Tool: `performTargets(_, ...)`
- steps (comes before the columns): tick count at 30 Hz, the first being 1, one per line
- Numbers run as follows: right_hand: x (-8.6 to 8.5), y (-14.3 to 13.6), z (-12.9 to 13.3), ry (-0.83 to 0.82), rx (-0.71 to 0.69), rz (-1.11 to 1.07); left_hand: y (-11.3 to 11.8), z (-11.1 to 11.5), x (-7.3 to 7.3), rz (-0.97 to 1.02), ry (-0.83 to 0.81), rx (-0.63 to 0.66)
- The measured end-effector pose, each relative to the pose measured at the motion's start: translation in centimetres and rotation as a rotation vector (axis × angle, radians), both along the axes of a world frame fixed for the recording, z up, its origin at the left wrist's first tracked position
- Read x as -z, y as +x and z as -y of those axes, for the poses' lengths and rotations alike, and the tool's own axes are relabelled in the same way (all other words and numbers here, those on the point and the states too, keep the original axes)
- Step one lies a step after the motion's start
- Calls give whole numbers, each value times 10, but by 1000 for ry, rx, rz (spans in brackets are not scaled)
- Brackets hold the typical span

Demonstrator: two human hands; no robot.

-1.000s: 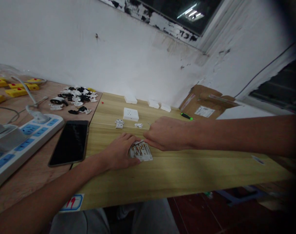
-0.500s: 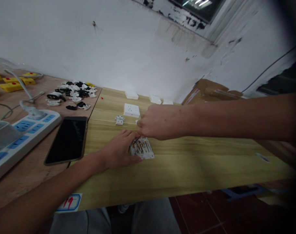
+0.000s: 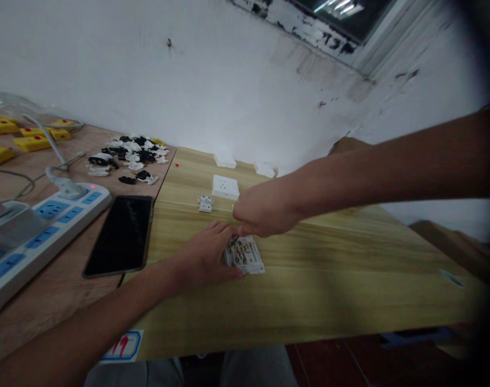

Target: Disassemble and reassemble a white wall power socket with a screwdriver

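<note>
On the wooden table lies a white socket housing (image 3: 253, 260) with brass-coloured contact strips showing inside. My left hand (image 3: 208, 251) grips its left side, thumb along the near edge and fingers at the far edge. Just above the far part of the housing, my right hand (image 3: 265, 208) is closed in a fist. A thin dark shaft (image 3: 234, 238) shows below the fist; the rest of that tool is hidden in the hand. Beyond my hands are a white wall socket (image 3: 225, 186) and a small white socket insert (image 3: 206, 203).
White covers (image 3: 224, 160) lie by the wall. A black phone (image 3: 121, 235) and a white power strip (image 3: 51, 236) are at the left. Behind them are a heap of black and white parts (image 3: 136, 152) and yellow boxes (image 3: 32, 143). Cardboard (image 3: 352, 144) stands at the right.
The whole view has shifted slightly. My right forearm has swung higher at the elbow side, and its fist has turned over the housing. My left hand keeps its hold.
</note>
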State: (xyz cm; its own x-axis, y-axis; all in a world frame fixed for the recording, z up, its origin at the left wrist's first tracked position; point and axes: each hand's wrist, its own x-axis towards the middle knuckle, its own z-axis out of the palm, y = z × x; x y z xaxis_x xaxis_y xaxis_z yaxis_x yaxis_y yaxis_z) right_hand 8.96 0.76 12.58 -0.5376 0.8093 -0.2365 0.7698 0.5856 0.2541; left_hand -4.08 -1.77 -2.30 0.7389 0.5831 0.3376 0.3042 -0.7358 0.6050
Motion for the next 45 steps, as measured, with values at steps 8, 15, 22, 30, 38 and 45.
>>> performTargets(8, -9, -2, 15, -173, -580, 394, 1, 0, 5, 51, -24, -13)
performTargets(15, 0, -7, 7, -309, -478, 458, 1, 0, 5, 54, -7, -10)
performTargets(22, -2, -10, 9, -337, -196, 441, 2, -1, 3, 37, -44, -14)
performTargets(30, -5, -17, 15, -356, -57, 390, 0, -4, 1, 95, -127, 6)
performTargets(38, -6, -5, 32, -202, -108, 387, 0, 0, -1, 127, -148, -71)
performTargets(45, -2, 14, 45, -112, -211, 351, 2, 2, -6, 106, -157, -88)
